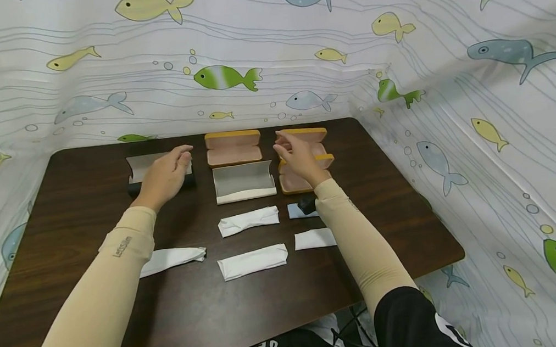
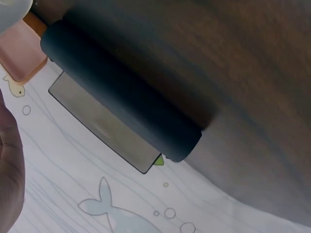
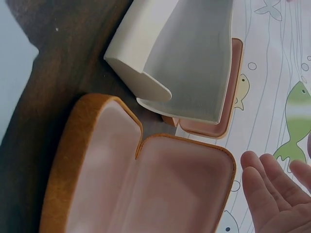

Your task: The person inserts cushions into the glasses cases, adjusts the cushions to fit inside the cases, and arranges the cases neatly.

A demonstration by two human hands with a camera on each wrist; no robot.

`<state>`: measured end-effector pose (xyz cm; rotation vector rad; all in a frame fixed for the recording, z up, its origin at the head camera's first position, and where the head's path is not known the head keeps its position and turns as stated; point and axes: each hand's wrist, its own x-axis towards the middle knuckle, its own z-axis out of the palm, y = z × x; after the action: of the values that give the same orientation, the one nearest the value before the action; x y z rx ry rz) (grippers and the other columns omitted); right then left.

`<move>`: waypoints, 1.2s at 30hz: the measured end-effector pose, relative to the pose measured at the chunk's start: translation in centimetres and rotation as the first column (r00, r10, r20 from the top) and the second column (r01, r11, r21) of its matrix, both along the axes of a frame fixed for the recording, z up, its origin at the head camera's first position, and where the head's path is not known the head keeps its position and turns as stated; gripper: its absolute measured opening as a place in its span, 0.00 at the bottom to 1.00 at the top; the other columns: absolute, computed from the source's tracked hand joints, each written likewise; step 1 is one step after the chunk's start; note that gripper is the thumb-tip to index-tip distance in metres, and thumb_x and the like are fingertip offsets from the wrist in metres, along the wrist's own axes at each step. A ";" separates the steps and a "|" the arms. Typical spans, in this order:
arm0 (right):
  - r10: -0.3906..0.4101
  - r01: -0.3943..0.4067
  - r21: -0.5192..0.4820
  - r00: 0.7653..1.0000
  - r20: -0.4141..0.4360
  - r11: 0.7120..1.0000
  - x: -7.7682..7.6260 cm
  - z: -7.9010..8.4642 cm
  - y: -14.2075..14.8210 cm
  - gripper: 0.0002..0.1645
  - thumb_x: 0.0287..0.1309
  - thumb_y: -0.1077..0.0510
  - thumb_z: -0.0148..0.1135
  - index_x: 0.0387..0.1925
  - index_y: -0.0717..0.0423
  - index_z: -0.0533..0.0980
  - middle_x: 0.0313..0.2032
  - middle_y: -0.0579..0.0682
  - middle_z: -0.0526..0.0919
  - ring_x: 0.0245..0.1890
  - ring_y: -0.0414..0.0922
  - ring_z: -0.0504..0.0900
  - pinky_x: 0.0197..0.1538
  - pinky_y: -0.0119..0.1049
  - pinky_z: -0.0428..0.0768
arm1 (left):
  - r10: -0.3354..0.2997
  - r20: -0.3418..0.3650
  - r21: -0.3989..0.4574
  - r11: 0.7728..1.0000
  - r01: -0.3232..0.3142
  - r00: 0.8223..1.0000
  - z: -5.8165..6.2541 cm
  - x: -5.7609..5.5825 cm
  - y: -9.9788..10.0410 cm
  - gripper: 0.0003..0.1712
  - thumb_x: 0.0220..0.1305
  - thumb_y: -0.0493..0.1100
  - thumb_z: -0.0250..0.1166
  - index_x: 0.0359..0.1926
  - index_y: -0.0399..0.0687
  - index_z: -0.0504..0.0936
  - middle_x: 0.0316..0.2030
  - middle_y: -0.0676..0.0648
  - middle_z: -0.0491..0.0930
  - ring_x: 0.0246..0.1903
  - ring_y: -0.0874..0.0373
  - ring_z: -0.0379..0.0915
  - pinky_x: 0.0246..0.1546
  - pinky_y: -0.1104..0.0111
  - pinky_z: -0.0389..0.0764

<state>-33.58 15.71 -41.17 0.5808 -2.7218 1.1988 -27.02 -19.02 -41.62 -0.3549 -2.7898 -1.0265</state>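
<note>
My left hand [image 1: 166, 175] hovers over a dark glasses case [image 1: 134, 189] with a grey lining, its lid up; it holds nothing. In the left wrist view, that case [image 2: 119, 92] lies apart from the hand [image 2: 9, 170] at the left edge. With fingers relaxed and spread, my right hand [image 1: 300, 158] is over two orange glasses cases with pink linings, the rear [image 1: 311, 133] and the front [image 1: 292, 182], partly hiding both. The right wrist view shows the hand [image 3: 277, 199] beside one open orange case [image 3: 180, 179], nothing in its grasp.
Mid-table, an open white case [image 1: 244, 182] stands before another open orange case [image 1: 234, 156]. Several white folded cloths [image 1: 253, 261] and a light-blue cloth [image 1: 295, 211] lie nearer the front. A fish-print curtain [image 1: 247, 44] borders the table's back and sides.
</note>
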 end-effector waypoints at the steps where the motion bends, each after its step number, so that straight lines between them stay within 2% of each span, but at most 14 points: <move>1: 0.003 -0.003 -0.005 1.000 0.002 1.000 0.1 0.0 0.0 0.30 0.76 0.52 0.56 0.74 0.54 0.66 0.59 0.55 0.80 0.58 0.51 0.81 0.57 0.43 0.81 | -0.006 0.004 0.012 1.000 0.006 1.000 -0.1 0.1 0.0 0.39 0.79 0.66 0.33 0.75 0.48 0.64 0.62 0.33 0.75 0.58 0.34 0.74 0.60 0.36 0.69; 5: 0.007 -0.007 -0.017 1.000 0.013 1.000 0.3 -0.1 -0.1 0.30 0.75 0.53 0.56 0.73 0.54 0.66 0.58 0.55 0.80 0.58 0.51 0.81 0.58 0.41 0.81 | -0.033 0.023 0.070 0.997 0.031 0.999 -0.3 0.3 0.2 0.35 0.81 0.63 0.36 0.73 0.47 0.66 0.61 0.36 0.78 0.52 0.37 0.79 0.56 0.39 0.73; 11: 0.008 -0.008 -0.030 1.000 0.012 1.000 0.6 -0.6 -0.2 0.29 0.75 0.54 0.57 0.72 0.55 0.68 0.56 0.55 0.81 0.57 0.51 0.81 0.59 0.41 0.80 | -0.060 0.030 0.132 0.990 0.055 0.998 -0.8 0.7 0.7 0.30 0.83 0.57 0.38 0.71 0.45 0.69 0.57 0.36 0.80 0.50 0.39 0.80 0.54 0.41 0.75; 19: 0.030 -0.030 -0.039 1.000 -0.007 0.999 1.3 -1.5 -0.1 0.27 0.74 0.56 0.58 0.70 0.57 0.70 0.56 0.56 0.82 0.55 0.53 0.82 0.58 0.45 0.81 | -0.107 0.064 0.153 0.984 0.096 0.992 -1.0 1.6 1.2 0.37 0.80 0.65 0.36 0.73 0.45 0.65 0.61 0.35 0.77 0.52 0.39 0.78 0.55 0.41 0.74; 26: 0.041 -0.042 -0.027 0.999 -0.025 0.999 1.8 -1.7 0.0 0.25 0.74 0.59 0.58 0.68 0.61 0.72 0.54 0.59 0.83 0.55 0.54 0.83 0.60 0.44 0.80 | -0.129 0.064 0.161 0.980 0.118 0.990 -1.1 2.1 1.6 0.38 0.80 0.64 0.35 0.74 0.44 0.64 0.62 0.36 0.76 0.53 0.38 0.78 0.55 0.41 0.75; 31: 0.051 -0.052 -0.033 0.999 -0.017 0.998 2.3 -2.1 0.1 0.25 0.73 0.59 0.59 0.68 0.60 0.72 0.56 0.58 0.82 0.55 0.55 0.82 0.59 0.44 0.81 | -0.134 0.067 0.172 0.978 0.121 0.989 -1.2 2.4 1.9 0.36 0.80 0.64 0.35 0.73 0.45 0.65 0.62 0.37 0.76 0.52 0.39 0.78 0.55 0.41 0.75; 36: 0.067 -0.067 -0.031 0.998 0.015 0.997 2.9 -2.6 0.3 0.26 0.73 0.57 0.59 0.69 0.59 0.71 0.56 0.57 0.82 0.56 0.54 0.82 0.57 0.43 0.82 | -0.148 0.066 0.174 0.976 0.135 0.987 -1.3 2.7 2.3 0.31 0.83 0.58 0.37 0.73 0.44 0.66 0.61 0.36 0.77 0.51 0.39 0.79 0.54 0.42 0.76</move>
<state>-30.67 16.00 -43.74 0.6666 -2.7121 1.2633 -24.35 -16.75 -42.96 -0.5082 -2.7518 -1.3258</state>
